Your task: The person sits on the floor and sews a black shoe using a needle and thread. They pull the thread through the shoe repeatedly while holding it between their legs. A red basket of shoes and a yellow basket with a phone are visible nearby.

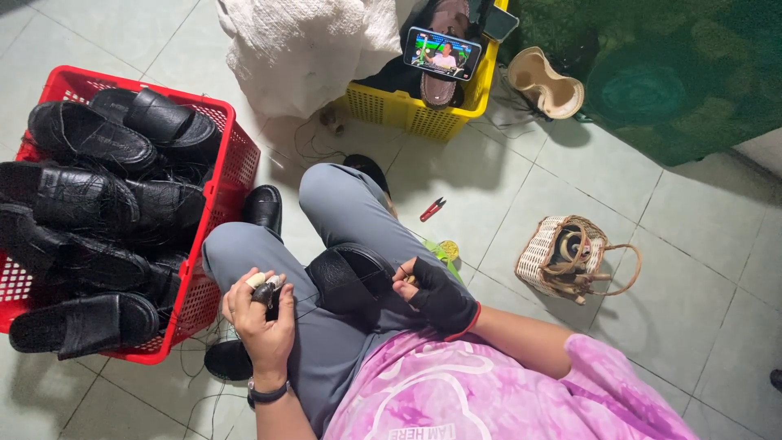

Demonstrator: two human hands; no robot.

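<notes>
Sandal [352,277], black, rests on the seated person's lap, between both hands. Right hand [436,295], in a fingerless black glove, pinches its edge. Left hand [262,314] is closed around a small tool [265,287]. Red crate [213,213] of black sandals stands at the left knee.

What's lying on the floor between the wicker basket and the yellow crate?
Head view: only red-handled snips on bare tile between the wicker basket and yellow crate.
</notes>
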